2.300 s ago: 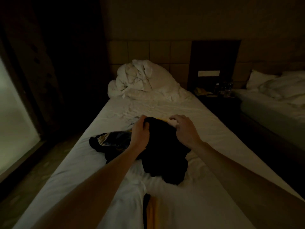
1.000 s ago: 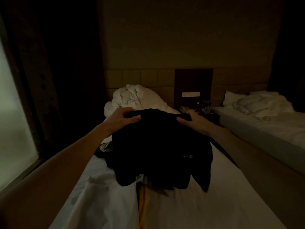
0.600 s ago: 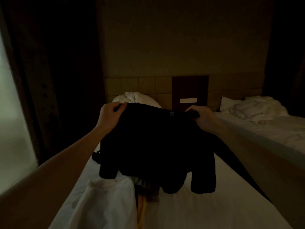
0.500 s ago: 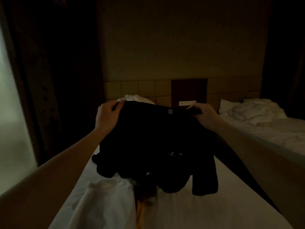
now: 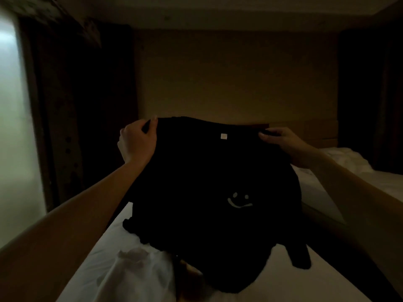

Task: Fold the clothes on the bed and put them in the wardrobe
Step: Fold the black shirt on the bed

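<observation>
Your left hand [image 5: 136, 143] and right hand [image 5: 281, 139] each pinch the black smiley T-shirt [image 5: 207, 182] by its shoulders, held up mid-frame, unfolded. A white garment [image 5: 130, 271] waits on the bed [image 5: 283, 286] at lower left; no wardrobe is in view, so I judge nearly everything remains.

Single head-worn wide-angle view, looking forward and slightly down along the bed [image 5: 122, 243] from its near end toward the far wall [image 5: 235, 83], close enough that both forearms enter from the bottom corners; window [image 5: 11, 131] at left edge, second bed [image 5: 349, 171] at right.
</observation>
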Action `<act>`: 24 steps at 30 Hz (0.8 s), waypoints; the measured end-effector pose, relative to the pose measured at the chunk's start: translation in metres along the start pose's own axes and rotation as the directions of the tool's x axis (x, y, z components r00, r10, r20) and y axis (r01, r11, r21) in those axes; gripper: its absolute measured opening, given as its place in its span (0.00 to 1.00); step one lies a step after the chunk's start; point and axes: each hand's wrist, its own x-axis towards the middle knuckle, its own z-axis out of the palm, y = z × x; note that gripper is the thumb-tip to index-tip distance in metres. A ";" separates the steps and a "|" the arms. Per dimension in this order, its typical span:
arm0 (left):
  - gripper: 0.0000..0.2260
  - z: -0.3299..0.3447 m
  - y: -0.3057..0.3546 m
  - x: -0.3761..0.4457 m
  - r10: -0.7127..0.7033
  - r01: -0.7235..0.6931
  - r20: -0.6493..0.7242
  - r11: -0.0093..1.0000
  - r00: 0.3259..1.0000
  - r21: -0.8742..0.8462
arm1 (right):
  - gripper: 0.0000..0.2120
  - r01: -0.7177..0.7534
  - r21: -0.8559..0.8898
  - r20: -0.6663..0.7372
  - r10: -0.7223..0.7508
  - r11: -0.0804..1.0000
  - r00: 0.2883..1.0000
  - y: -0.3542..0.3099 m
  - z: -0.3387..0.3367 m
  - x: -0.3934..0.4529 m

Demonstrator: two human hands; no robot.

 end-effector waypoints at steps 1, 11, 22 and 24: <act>0.22 -0.003 0.004 0.000 0.006 -0.006 -0.003 1.000 1.000 0.002 | 0.08 0.013 0.049 0.009 -0.013 0.999 1.000 -0.004 -0.003 -0.004; 0.23 0.048 -0.041 -0.011 0.013 -0.044 0.164 0.982 0.986 0.183 | 0.08 -0.163 -0.093 -0.030 0.161 0.982 0.987 0.045 -0.025 0.024; 0.22 0.246 -0.190 -0.068 -0.172 -0.121 0.665 0.921 0.727 0.371 | 0.08 -0.259 -0.631 -0.133 0.227 0.731 0.965 0.237 -0.020 0.147; 0.21 0.293 -0.227 -0.079 -0.225 -0.145 0.741 0.905 0.632 0.400 | 0.07 -0.335 -0.654 -0.124 0.341 0.678 0.932 0.288 -0.023 0.173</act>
